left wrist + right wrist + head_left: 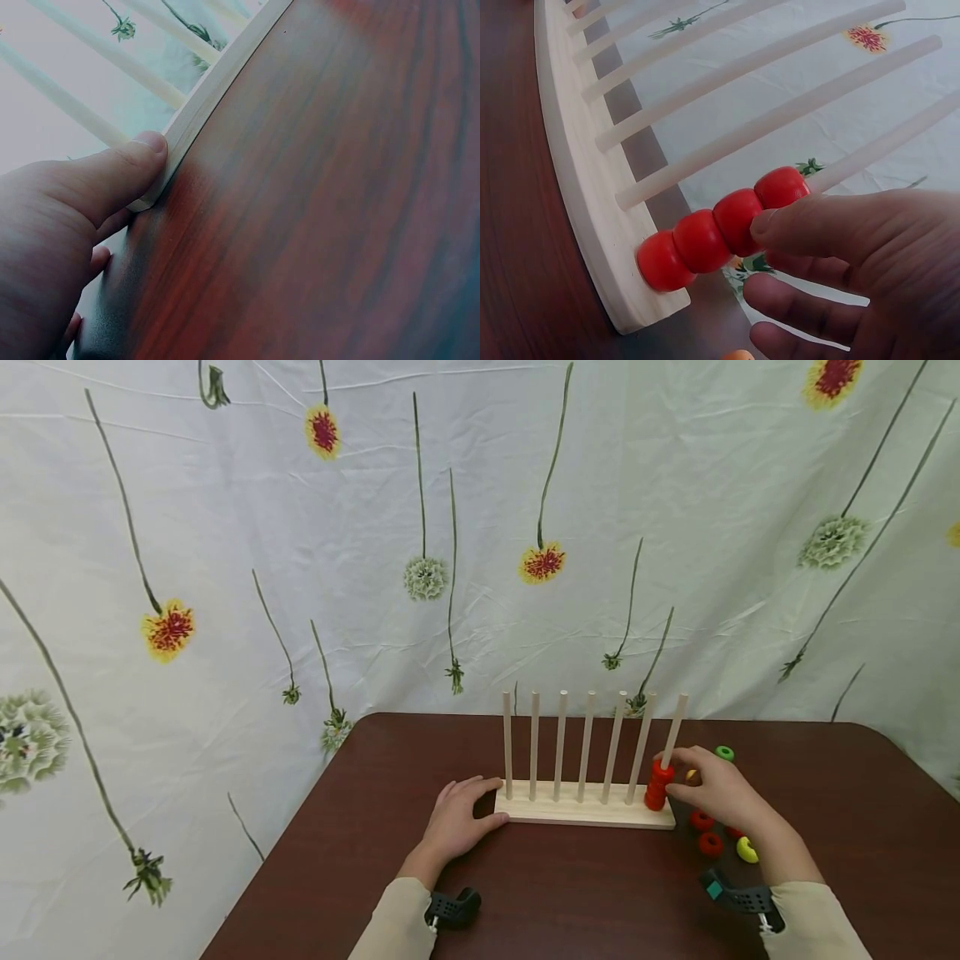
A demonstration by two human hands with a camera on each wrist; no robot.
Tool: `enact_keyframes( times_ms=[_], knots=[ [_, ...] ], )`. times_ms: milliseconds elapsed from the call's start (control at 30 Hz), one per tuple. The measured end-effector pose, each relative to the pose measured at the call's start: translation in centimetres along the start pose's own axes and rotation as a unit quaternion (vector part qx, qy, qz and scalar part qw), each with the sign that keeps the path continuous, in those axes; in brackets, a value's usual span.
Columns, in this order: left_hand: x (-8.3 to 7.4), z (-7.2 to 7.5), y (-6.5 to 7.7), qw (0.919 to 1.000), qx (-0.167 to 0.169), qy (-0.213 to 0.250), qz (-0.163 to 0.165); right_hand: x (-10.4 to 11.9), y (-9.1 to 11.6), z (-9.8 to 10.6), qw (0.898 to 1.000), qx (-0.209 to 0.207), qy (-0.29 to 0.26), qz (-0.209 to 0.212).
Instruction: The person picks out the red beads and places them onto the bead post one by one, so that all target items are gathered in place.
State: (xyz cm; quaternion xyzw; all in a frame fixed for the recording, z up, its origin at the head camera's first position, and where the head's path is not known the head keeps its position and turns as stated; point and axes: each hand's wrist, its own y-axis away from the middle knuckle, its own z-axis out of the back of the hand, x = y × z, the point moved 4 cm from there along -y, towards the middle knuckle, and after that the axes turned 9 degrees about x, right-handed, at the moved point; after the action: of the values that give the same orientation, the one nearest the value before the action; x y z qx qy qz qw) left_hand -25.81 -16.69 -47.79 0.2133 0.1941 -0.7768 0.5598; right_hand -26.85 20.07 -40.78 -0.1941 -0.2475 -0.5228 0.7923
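Fingers (802, 304) of the right hand (712, 785) pinch the red bead stack (703, 238) near its top, on the rightmost peg (676, 727). I observe the left hand (456, 820) gripping the wooden base (577, 812) at its left end. Loose beads (710, 844) lie on the table (585, 893).

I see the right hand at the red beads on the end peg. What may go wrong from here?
The right hand pinches the stacked red beads, so a sideways pull might strain the peg or shift the wooden base.
The left hand holds the opposite end; if its grip loosens, the base could slide on the table.
Loose beads lie close to the right forearm, which might knock them away.
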Motion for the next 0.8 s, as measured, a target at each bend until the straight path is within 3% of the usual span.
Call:
enact_keyframes(
  times_ms=[800],
  knots=[
    [0.0,0.0,0.0,1.0000,0.002,-0.003,0.001,-3.4,0.7,0.4,0.998,0.004,-0.007,-0.057]
  ],
)
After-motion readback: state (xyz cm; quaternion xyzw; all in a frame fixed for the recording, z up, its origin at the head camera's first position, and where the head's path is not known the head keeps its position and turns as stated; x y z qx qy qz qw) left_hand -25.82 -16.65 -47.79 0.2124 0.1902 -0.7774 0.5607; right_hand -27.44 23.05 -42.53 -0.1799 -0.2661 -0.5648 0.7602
